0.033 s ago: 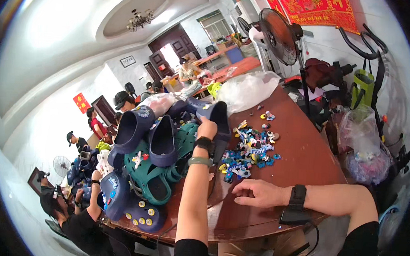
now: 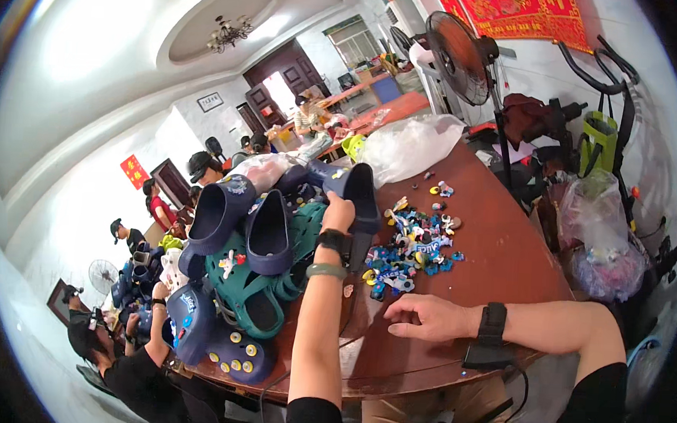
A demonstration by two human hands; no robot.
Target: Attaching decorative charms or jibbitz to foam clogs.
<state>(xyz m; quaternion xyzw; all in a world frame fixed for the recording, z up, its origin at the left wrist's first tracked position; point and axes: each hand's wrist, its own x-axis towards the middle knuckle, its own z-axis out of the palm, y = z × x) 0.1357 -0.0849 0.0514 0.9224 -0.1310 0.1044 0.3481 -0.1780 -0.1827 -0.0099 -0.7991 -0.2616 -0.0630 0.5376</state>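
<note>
My left hand (image 2: 339, 213) reaches forward to the right end of a clog pile and grips the edge of a navy clog (image 2: 364, 197); part of its fingers is hidden. Resting on the table, my right hand (image 2: 425, 318) is empty, its fingers loosely bent and the thumb apart. Just beyond it lies a heap of small colourful shoe charms (image 2: 421, 243). Beside my left forearm are a green clog (image 2: 260, 311) and more navy clogs (image 2: 268, 235), some with charms fixed on. A navy clog with round yellow charms (image 2: 239, 356) sits at the near left edge.
The reddish-brown table (image 2: 497, 243) curves toward me. A clear plastic bag (image 2: 410, 150) lies at its far end. A standing fan (image 2: 461, 61) and bagged items (image 2: 604, 256) are on the right. A co-worker in black (image 2: 131, 377) handles clogs at the left; other people are farther back.
My left hand and the navy clog have shifted very slightly left. My right hand stays in place.
</note>
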